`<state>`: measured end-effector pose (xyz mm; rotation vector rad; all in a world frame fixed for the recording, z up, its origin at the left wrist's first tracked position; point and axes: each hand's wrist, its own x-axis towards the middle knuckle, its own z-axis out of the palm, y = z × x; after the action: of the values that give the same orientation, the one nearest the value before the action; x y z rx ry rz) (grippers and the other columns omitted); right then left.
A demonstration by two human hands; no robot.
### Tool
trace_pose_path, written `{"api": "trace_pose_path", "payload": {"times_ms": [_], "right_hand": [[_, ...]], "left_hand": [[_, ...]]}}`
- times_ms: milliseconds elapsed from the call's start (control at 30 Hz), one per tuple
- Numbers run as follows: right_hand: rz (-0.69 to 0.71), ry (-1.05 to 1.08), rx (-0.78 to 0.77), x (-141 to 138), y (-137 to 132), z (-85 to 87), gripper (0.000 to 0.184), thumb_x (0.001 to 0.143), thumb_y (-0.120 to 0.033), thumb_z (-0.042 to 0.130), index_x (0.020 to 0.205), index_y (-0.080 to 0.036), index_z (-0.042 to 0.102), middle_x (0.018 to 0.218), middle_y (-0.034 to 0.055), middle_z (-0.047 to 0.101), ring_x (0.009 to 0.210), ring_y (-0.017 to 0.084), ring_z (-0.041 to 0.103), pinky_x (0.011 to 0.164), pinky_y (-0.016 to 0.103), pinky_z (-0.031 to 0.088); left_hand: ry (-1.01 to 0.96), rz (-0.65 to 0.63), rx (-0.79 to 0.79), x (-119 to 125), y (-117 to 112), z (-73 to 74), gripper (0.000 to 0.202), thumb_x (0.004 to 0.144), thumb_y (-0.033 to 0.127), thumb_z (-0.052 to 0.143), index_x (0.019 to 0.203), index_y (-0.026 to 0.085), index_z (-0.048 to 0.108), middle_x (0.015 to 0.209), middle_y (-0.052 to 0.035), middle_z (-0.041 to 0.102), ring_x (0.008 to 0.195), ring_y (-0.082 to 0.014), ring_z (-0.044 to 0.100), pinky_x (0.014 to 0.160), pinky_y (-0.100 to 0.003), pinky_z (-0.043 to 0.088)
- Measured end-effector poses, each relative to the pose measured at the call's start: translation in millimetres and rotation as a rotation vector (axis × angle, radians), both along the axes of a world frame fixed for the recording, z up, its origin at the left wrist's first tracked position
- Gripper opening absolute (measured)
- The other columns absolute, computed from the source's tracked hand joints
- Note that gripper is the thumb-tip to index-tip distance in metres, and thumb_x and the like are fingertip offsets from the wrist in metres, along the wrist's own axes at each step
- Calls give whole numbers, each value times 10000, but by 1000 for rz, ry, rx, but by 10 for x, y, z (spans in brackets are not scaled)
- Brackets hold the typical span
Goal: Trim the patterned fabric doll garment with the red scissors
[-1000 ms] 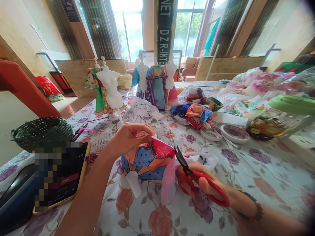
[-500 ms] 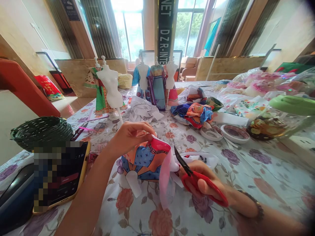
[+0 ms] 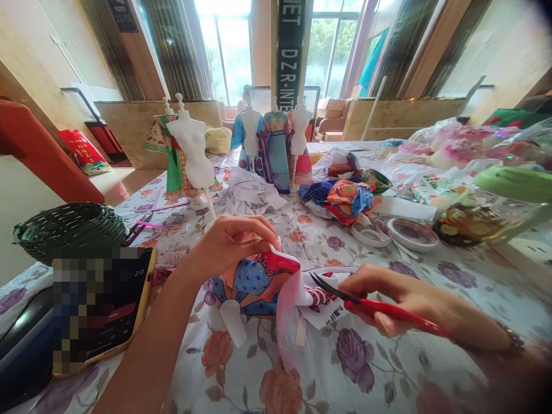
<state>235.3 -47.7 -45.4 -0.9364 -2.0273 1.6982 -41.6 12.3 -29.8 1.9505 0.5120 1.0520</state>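
Observation:
My left hand point(image 3: 233, 244) pinches the top edge of a colourful printed fabric piece point(image 3: 256, 282), orange, blue and red, held up off the floral tablecloth point(image 3: 345, 368). A pink strip point(image 3: 288, 319) hangs from the fabric's right side. My right hand point(image 3: 401, 299) grips red-handled scissors point(image 3: 366, 302), laid nearly flat, with the dark blades pointing left at the fabric's right edge. A white printed scrap point(image 3: 328, 302) lies under the blades.
A phone in a yellow case point(image 3: 101, 310) lies at the left beside a dark woven basket point(image 3: 69, 227). White doll mannequins point(image 3: 194, 155) and dressed ones point(image 3: 276, 149) stand further back. Fabric heaps point(image 3: 345, 198), tape rolls point(image 3: 371, 234) and a glass jar point(image 3: 487, 218) crowd the right.
My right hand has turned the scissors from upright to nearly flat and swung the blades left, closer to the fabric. The left hand has kept its hold.

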Motion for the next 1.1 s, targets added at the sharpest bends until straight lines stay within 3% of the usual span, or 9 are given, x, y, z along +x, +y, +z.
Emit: {"api": "trace_pose_path", "payload": {"times_ms": [200,600,900,1100], "right_hand": [[24,-27,46,-27,42,-12,535,741,-664,658,612,-160,535,591,-45,322,540,80,270,463,217,213],[97,6,-75,-49,96,-182,581,730,-724,628,698,-151,535,616,-37,367,555,83,289,468,232,192],[38,77,-89,-52,53,-180,507,768,-652,641,685,-167,519,601,-48,335,542,79,256,464,225,204],[57,55,-110,-24,69,-209,474,756,-617,671,755,-152,578,600,-52,339,537,74,258,457,221,185]], "left_hand": [[12,-26,-8,13,-10,-3,153,807,362,745,734,230,766,738,-16,707,740,-139,634,808,-291,523],[114,89,-27,14,-14,-31,297,770,486,747,692,199,752,698,-41,722,716,-183,655,882,-378,512],[123,90,-88,47,-52,2,87,786,240,740,710,200,749,715,3,727,712,-119,657,779,-231,533],[114,119,-142,70,-70,7,65,772,179,717,710,190,735,715,-2,732,771,-132,691,664,-162,530]]}}
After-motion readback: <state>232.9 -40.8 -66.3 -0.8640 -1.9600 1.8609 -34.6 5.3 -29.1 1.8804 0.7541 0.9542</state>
